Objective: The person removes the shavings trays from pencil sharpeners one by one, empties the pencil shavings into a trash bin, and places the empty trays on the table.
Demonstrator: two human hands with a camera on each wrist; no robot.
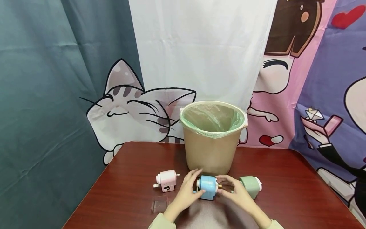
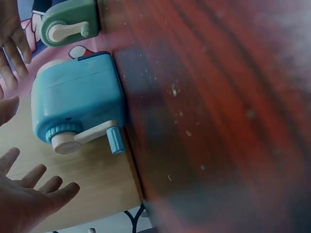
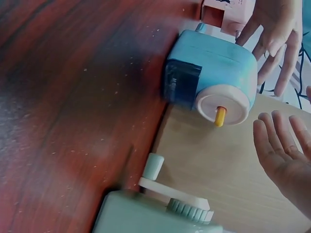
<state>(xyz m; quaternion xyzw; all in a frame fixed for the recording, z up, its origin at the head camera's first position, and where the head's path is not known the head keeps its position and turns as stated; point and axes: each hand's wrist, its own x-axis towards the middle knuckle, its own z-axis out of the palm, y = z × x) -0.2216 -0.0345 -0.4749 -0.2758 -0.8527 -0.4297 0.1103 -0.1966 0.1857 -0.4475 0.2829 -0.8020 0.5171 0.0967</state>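
A blue crank pencil sharpener stands on the table between my hands. From the round pale plate on its face a short yellow stub sticks out. Its crank handle shows on the opposite side. My left hand is on the crank side, fingers spread and loosely straight. On the stub side, my right hand is likewise spread, and in the right wrist view its fingers stand apart from the sharpener. A dark drawer sits in the sharpener's base.
A pink sharpener stands to the left, a clear plastic drawer lying before it. Beside my right hand is a green sharpener. Behind everything rises a tan bin lined with a green bag, on the red-brown table.
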